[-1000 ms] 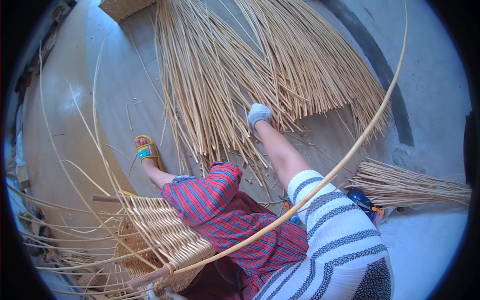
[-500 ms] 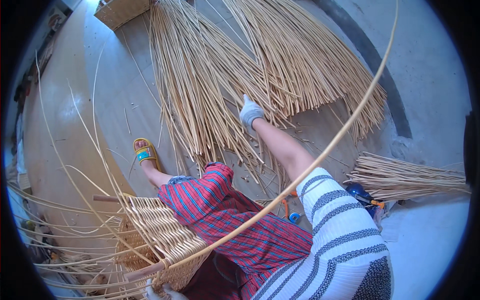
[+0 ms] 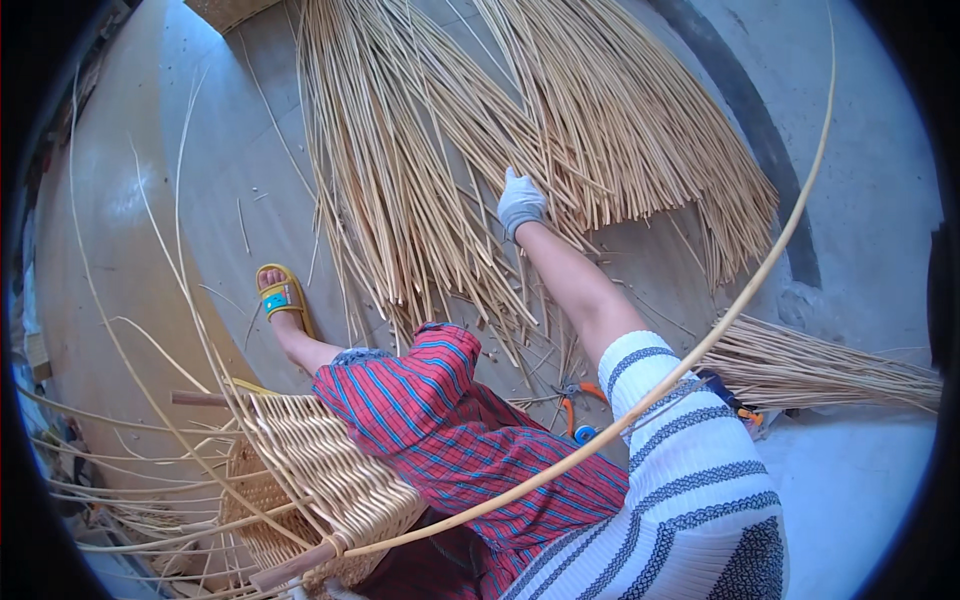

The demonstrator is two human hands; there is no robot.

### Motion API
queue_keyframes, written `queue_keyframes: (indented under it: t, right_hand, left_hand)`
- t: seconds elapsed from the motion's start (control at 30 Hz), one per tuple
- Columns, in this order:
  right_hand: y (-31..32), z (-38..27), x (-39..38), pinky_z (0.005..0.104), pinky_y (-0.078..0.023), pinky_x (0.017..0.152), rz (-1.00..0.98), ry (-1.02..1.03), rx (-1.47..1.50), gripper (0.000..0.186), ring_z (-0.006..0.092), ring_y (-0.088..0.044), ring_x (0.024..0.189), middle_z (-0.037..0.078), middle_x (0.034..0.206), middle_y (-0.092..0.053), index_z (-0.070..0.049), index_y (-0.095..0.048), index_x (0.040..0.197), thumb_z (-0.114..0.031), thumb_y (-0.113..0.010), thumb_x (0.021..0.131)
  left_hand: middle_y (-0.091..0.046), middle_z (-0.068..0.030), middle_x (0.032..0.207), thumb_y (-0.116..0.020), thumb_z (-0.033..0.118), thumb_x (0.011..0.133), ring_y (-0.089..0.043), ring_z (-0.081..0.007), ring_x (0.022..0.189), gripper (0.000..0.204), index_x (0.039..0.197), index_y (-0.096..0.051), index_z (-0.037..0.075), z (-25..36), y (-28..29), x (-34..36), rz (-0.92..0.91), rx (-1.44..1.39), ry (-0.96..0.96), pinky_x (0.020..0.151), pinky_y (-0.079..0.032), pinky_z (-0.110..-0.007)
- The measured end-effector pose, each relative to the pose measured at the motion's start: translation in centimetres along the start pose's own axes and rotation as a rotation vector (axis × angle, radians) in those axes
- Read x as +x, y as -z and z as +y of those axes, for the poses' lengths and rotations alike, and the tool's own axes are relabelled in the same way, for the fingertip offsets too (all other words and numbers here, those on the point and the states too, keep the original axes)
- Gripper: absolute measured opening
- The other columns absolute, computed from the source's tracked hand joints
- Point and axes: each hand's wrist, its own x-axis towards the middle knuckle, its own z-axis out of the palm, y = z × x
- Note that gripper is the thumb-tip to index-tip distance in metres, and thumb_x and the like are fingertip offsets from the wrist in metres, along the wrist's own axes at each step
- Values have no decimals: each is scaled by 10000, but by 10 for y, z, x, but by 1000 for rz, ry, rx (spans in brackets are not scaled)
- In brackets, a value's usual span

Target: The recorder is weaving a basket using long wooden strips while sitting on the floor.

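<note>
Orange-handled pliers (image 3: 569, 413) show more than before; whether hands (image 3: 522, 204) grip, I can't tell.

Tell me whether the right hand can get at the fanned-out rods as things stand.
Probably yes: the right hand is stretched out at the rods, with nothing visible between them.

The right grip (image 3: 522, 204), gloved, is stretched far forward, one digit pointing ahead. Behind it, the bare right forearm (image 3: 580, 285) slants back and rightward. The left grip (image 3: 340, 592) barely shows, well behind and left of the right one.
</note>
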Motion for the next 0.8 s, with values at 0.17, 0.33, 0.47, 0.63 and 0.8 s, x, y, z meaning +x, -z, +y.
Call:
queue_keyframes:
  t: [0.17, 0.33, 0.47, 0.63, 0.8]
  right_hand:
    - [3, -15, 12, 488, -568, 800, 4, 6, -11, 340, 350, -704, 1007, 203, 1128, -665, -75, -597, 1217, -129, -567, 882]
    - [22, -22, 30, 460, -576, 795, -46, 15, -15, 251, 325, -718, 1004, 201, 1060, -724, -93, -720, 1065, -190, -581, 880]
    - [36, -18, 44, 441, -581, 792, -39, -43, -42, 243, 324, -724, 991, 197, 1057, -728, -112, -771, 1013, -204, -606, 859]
    - [33, -27, 44, 452, -583, 784, -33, -70, -36, 236, 316, -728, 985, 172, 1038, -741, -110, -771, 1004, -211, -612, 862]
    - [29, -33, 46, 435, -587, 776, -1, -106, -73, 224, 291, -733, 975, 147, 1032, -748, -121, -770, 1014, -195, -596, 894]
  left_hand:
    - [-483, -243, 1295, -505, -138, 779, -538, -353, 1167, 548, 1318, -500, -41, 0, 1, -3, -2, -45, 74, 1041, -441, -430]
    - [-521, -231, 1259, -546, -119, 791, -531, -346, 1161, 522, 1305, -512, -34, 0, 2, -1, 43, -81, 27, 1032, -438, -431]
    - [-522, -224, 1269, -552, -109, 794, -530, -343, 1159, 510, 1297, -520, -29, 17, 13, 10, -31, 124, -56, 1024, -444, -425]
    - [-531, -215, 1262, -531, -135, 772, -544, -326, 1151, 527, 1289, -528, -33, 12, 6, 0, -4, 18, 113, 1027, -451, -405]
    - [-537, -192, 1244, -483, -171, 755, -564, -291, 1117, 570, 1306, -521, -31, 1, 3, -6, 23, -23, 108, 972, -485, -370]
